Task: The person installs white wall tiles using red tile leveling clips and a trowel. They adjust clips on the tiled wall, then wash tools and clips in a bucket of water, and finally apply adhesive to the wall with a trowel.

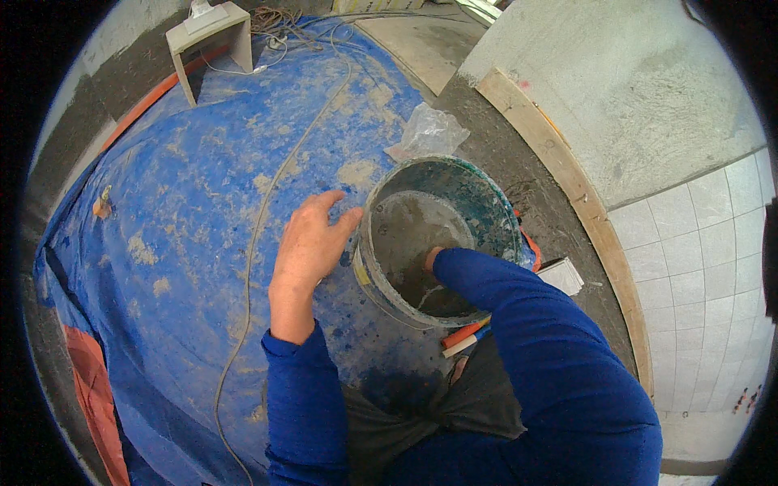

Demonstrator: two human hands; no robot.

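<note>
A round bucket point(374, 290) with a wet, crusted rim stands before me, part full of murky grey-brown water point(401, 235). My right hand point(432, 258) reaches down into it; its fingers are under the water, so what they do or hold is hidden. Just outside the bucket's left side is my left hand point(314, 241), fingers spread and thumb near the rim, with nothing in it. Against the bucket's near right side lie orange-handled and blue-handled tools point(465, 335), partly covered by my right sleeve.
A dusty blue tarp point(186, 202) covers the floor, crossed by a thin cable point(263, 194). Clear plastic point(429, 131) lies behind the bucket. A small stool point(212, 32) stands far left near coiled cords point(284, 24). Along the right run a wooden board point(579, 186) and a tiled wall point(689, 259).
</note>
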